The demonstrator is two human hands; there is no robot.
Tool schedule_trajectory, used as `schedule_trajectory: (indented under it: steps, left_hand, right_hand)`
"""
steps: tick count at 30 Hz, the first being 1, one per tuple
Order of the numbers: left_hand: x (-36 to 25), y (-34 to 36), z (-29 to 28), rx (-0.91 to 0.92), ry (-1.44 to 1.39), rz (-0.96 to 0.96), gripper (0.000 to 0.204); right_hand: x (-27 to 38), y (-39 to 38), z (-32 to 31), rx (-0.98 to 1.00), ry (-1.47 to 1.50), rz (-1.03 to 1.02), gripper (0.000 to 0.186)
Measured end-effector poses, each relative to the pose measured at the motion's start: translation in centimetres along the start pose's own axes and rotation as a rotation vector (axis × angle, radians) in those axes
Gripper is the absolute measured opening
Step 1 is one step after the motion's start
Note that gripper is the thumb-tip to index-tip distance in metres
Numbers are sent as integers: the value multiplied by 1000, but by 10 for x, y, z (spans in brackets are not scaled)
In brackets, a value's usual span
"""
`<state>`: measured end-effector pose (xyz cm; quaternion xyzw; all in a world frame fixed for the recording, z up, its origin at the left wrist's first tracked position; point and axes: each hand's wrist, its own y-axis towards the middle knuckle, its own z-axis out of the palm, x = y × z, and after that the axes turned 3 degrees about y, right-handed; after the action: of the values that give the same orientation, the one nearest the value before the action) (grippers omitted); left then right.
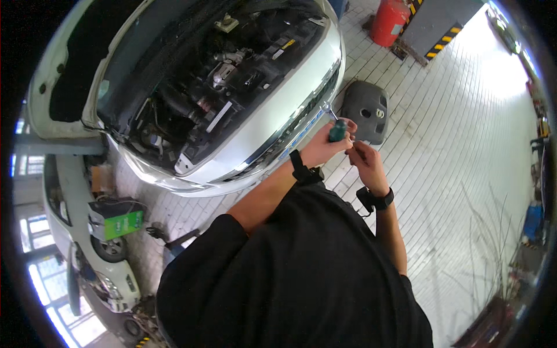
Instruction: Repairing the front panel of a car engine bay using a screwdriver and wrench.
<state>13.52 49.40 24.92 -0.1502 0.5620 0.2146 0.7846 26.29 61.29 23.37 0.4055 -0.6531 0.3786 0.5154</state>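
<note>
In front of my body, my left hand [322, 147] is closed around a screwdriver [337, 131] with a dark green handle. Its thin metal shaft points away from me, toward the white car's front bumper. My right hand [369, 168] is close beside the left one, thumb and fingers pinched together near the left fingertips. Whatever lies between those right fingers is too small or hidden to make out. A dark band with a small device is strapped on each wrist. The white car [264, 148] stands just ahead and to the left of both hands.
The car's hood is up over its engine bay [226, 75]. A dark grey plastic engine cover [365, 107] lies on the tiled floor [429, 151] beyond my hands. Farther off are a red cylinder [390, 23] and a striped pillar [444, 40]. At left, a green-and-black box [119, 219] sits near another car.
</note>
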Motion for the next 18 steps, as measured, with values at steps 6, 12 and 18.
schedule_trajectory:
  steps: [6,12,18]
  left_hand:
    - [23,42,-118,-176,256,-241,28]
    - [45,-3,-233,-678,435,-354,31]
    - [103,-68,-291,-942,121,-427,29]
  right_hand:
    - [-4,66,-30,-102,-70,28,21]
    - [-7,152,-29,61,-322,1,19]
    - [13,248,23,316,-480,-120,21]
